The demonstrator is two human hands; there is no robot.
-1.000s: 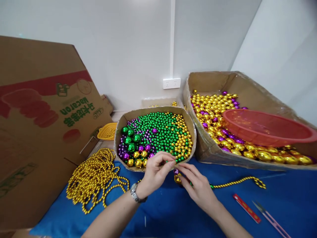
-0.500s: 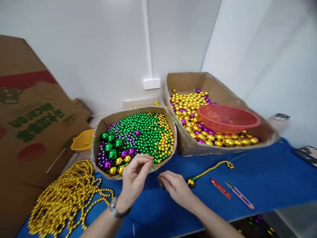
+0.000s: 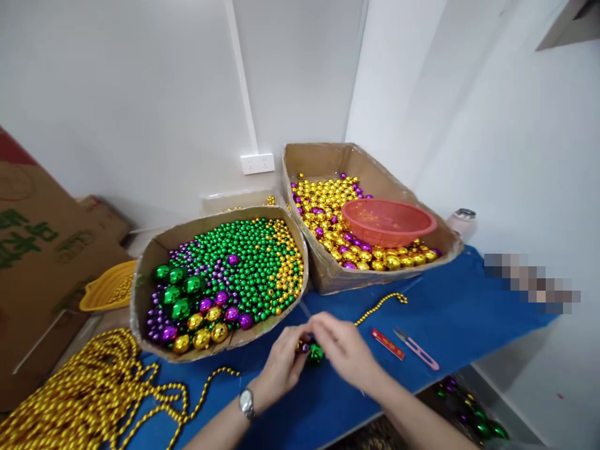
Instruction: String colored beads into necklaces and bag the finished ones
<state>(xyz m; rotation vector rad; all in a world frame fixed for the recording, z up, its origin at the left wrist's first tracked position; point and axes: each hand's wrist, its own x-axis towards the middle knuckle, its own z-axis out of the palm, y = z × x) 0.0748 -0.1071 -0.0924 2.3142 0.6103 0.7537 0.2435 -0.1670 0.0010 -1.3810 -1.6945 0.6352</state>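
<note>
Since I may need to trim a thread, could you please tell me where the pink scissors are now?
In the head view, the pink scissors lie right of centre on the blue cloth, just right of the red strip.

The blue-covered table (image 3: 473, 312) bears the green-bead box (image 3: 157, 250); left-front of that box lie heaped gold strands (image 3: 79, 394), right of it the bigger box (image 3: 330, 275), a gold chain (image 3: 379, 308), a red strip (image 3: 387, 344) and pink snips (image 3: 424, 355).

A silver-coloured metal wristwatch (image 3: 246, 404) with a round, pale dial and a matching silver band circles the left wrist (image 3: 259, 394). The left hand (image 3: 280, 361) and the right hand (image 3: 345, 351) are bare, as are the left forearm (image 3: 225, 430) and the right forearm (image 3: 413, 409), as far as visible.
</note>
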